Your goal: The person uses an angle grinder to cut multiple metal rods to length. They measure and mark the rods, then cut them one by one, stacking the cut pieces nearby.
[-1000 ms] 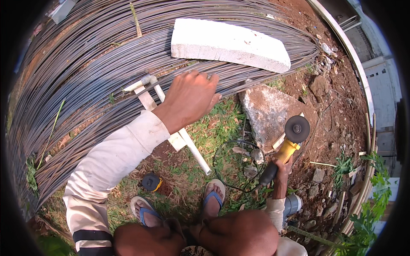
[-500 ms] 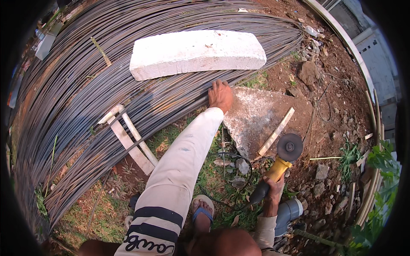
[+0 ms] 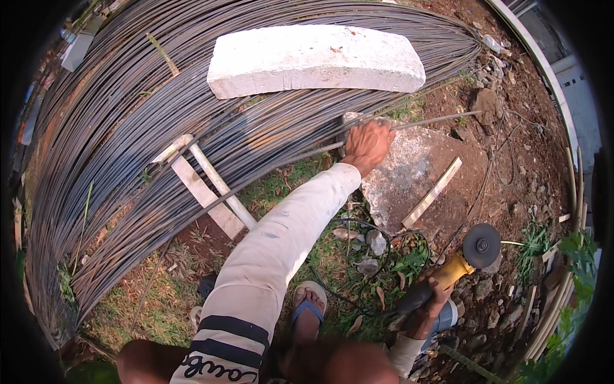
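Note:
My left hand (image 3: pixel 369 146), at the end of a long pale sleeve, is closed around a steel rod (image 3: pixel 438 120) at the near edge of a big bundle of rusty rods (image 3: pixel 134 147). The rod's free end sticks out to the right over a rough flat slab (image 3: pixel 400 173). Lower right, my right hand (image 3: pixel 439 296) grips a yellow and black angle grinder (image 3: pixel 453 271). Its dark disc (image 3: pixel 481 246) points up and to the right, apart from the rod. Part of the grinder's handle is hidden by the fingers.
A long white block (image 3: pixel 313 61) lies across the rods. Light strips (image 3: pixel 208 198) pass under the near rods at left. A wooden stick (image 3: pixel 433 192) rests on the slab. Below it a black cable (image 3: pixel 387 256) loops over grass and stones. My sandalled foot (image 3: pixel 307 310) stands nearby.
My left hand has drawn one rod away from the bundle, toward me and to the right over the slab. The grinder in my right hand has moved right and slightly down in view.

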Demonstrator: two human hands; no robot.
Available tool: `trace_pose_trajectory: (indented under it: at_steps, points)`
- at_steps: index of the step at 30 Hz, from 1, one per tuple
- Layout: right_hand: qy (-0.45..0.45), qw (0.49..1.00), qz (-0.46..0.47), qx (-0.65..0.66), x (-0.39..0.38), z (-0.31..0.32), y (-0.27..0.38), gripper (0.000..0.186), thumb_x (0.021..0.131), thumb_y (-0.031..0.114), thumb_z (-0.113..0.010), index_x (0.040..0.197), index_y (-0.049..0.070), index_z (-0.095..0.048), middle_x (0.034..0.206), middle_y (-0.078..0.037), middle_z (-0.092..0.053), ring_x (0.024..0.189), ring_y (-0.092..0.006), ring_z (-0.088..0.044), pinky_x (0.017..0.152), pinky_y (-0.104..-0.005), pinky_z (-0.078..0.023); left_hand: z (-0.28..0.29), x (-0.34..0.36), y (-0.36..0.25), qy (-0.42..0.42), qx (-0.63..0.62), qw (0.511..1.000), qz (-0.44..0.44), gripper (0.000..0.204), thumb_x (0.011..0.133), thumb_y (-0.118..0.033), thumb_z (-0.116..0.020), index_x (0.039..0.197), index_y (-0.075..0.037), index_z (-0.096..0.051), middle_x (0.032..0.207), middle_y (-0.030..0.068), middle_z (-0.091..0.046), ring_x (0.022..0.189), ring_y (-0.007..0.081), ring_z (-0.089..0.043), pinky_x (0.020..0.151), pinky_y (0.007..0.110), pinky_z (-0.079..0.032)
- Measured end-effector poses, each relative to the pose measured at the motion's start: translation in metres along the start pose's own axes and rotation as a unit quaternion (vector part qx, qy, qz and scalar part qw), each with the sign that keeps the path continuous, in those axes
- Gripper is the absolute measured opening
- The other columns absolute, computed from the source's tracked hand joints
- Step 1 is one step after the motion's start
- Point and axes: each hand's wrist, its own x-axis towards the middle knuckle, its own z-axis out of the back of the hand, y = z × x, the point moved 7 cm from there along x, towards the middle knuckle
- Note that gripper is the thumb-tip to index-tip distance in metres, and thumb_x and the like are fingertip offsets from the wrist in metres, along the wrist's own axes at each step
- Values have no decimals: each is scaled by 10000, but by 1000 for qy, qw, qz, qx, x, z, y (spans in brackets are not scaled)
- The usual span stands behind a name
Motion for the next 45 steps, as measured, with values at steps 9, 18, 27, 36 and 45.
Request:
trace_pose_trajectory:
  at_steps: [9, 18, 27, 36, 45]
  points:
    - [-12, 999, 44, -29, -27, 15, 47, 680, 813, 184, -792, 1389, -10, -487, 1006, -142, -652, 797, -224, -683, 707, -354, -608, -63, -110, -15, 148, 16, 966, -210, 450, 1047, -462, -649, 879, -55, -744, 788, 156, -712, 723, 356, -758, 636, 509, -583]
    - [21, 999, 36, -5, -32, -1, 44, 706, 824, 158, -791, 1429, -4, -464, 1028, -133, -643, 839, -232, -674, 719, -353, -594, -51, -107, -18, 120, -15, 964, -236, 447, 973, -453, -730, 777, -52, -745, 711, 154, -692, 731, 372, -732, 689, 518, -552]
    - [81, 996, 46, -6, -13, -21, 46, 702, 831, 160, -794, 1425, -15, -464, 1034, -137, -634, 848, -235, -669, 718, -352, -589, -54, -82, -28, 76, -90, 982, -144, 342, 1013, -379, -685, 970, -45, -745, 921, 168, -693, 909, 371, -729, 794, 518, -564]
    - [138, 990, 40, 9, 7, -65, 46, 712, 832, 158, -795, 1434, -18, -457, 1038, -138, -630, 846, -235, -665, 717, -354, -587, 132, -80, 37, -2, 24, 982, -186, 224, 1000, -233, -665, 1094, -33, -700, 1003, 146, -656, 986, 357, -705, 863, 544, -575]
    - [182, 983, 28, 19, -2, -119, 41, 721, 834, 156, -796, 1442, -20, -451, 1041, -140, -627, 843, -234, -662, 716, -355, -584, 381, -344, 337, 206, 228, 921, 238, 725, 1064, -598, -588, 1523, -41, -519, 1371, 237, -581, 1350, 452, -542, 1121, 557, -461]
